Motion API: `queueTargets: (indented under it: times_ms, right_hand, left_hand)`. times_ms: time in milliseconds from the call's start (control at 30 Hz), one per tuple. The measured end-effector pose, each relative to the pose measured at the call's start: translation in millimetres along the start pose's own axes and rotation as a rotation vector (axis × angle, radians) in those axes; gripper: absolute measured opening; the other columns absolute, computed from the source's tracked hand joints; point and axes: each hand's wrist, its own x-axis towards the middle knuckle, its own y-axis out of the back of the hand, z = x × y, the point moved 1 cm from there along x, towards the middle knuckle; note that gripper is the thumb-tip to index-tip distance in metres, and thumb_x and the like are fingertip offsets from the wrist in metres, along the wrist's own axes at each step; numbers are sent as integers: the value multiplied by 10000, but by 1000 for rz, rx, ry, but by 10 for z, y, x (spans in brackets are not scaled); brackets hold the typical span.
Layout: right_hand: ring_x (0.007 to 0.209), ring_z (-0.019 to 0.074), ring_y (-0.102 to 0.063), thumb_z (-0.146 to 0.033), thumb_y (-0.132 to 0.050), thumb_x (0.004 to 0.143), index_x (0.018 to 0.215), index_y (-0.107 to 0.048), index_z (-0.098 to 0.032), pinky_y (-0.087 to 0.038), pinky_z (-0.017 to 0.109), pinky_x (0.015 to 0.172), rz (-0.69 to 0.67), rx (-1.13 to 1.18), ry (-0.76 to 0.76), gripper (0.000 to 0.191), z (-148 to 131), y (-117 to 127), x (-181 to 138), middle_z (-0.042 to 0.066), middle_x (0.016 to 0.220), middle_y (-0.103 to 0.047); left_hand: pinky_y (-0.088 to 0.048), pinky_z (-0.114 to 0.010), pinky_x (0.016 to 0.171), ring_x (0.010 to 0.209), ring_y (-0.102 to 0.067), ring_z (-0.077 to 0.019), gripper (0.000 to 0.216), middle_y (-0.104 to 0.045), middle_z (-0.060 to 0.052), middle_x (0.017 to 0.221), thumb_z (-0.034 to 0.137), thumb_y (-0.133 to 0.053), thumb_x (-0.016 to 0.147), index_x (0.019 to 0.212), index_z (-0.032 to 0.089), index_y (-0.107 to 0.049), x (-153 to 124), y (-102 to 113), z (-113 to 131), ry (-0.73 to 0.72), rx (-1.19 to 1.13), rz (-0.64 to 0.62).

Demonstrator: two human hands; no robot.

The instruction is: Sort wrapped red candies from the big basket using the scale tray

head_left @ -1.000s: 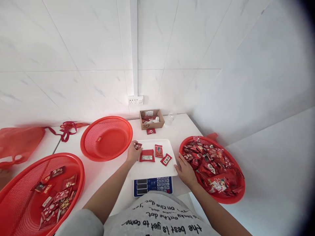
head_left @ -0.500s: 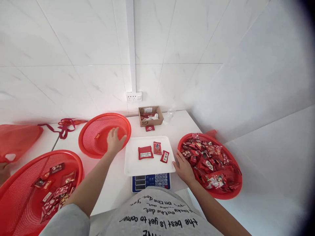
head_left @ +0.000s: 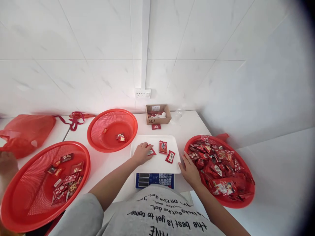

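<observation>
My left hand [head_left: 142, 153] rests on the white scale tray [head_left: 157, 164], its fingers curled over a flat red packet [head_left: 150, 151]. Two more red packets [head_left: 162, 147] [head_left: 170, 156] lie on the tray to its right. My right hand [head_left: 190, 169] lies with its fingers apart at the tray's right edge, next to the red basket full of red packets [head_left: 221, 170]. The far red basket [head_left: 112, 129] holds a small packet [head_left: 120, 138] and a tiny sweet.
A digital scale keypad [head_left: 155, 180] sits under the tray. At the near left a red basket [head_left: 41, 183] holds several packets. A cardboard box [head_left: 157, 114] stands at the wall under a socket. A red plastic bag [head_left: 27, 131] lies at the far left.
My left hand took a small packet from the tray, reached over the far red basket, left it there, and has come back onto the flat packet on the tray. The right hand stayed put.
</observation>
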Motion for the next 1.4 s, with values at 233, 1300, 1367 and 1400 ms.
queueTargets:
  times_ms: [233, 1300, 1367, 1400]
  right_hand:
    - [1277, 214, -296, -332, -375, 846, 1277, -416, -118, -291, 372, 1041, -8, 32, 7, 483, 1, 14, 10, 104, 1406, -306]
    - [1264, 193, -325, -366, -301, 890, 1270, -432, -136, -317, 352, 1032, 22, 104, -45, 463, 5, 29, -6, 87, 1380, -359]
    - [1265, 195, -322, -366, -304, 888, 1273, -429, -142, -308, 359, 1037, 20, 108, -50, 463, 6, 25, -9, 84, 1381, -358]
    - [1265, 196, -321, -368, -304, 886, 1275, -426, -143, -303, 361, 1040, 15, 109, -53, 466, 5, 24, -11, 82, 1382, -355]
  left_hand:
    - [-326, -438, 918, 1082, -420, -315, 454, -437, -137, 1200, 395, -462, 807, 1218, 203, -444, 66, 501, -575, 245, 50, 263]
    - [-442, -318, 814, 944, -514, -199, 228, -532, -65, 1057, 127, -434, 818, 1016, 207, -512, 257, -476, 702, -291, -147, -100]
    - [-443, -298, 827, 945, -522, -182, 236, -535, -54, 1048, 114, -415, 826, 1021, 212, -507, 216, -391, 604, -262, -183, -55]
    - [-440, -293, 840, 955, -523, -177, 242, -533, -52, 1051, 112, -409, 830, 1029, 213, -503, 198, -329, 534, -239, -200, -25]
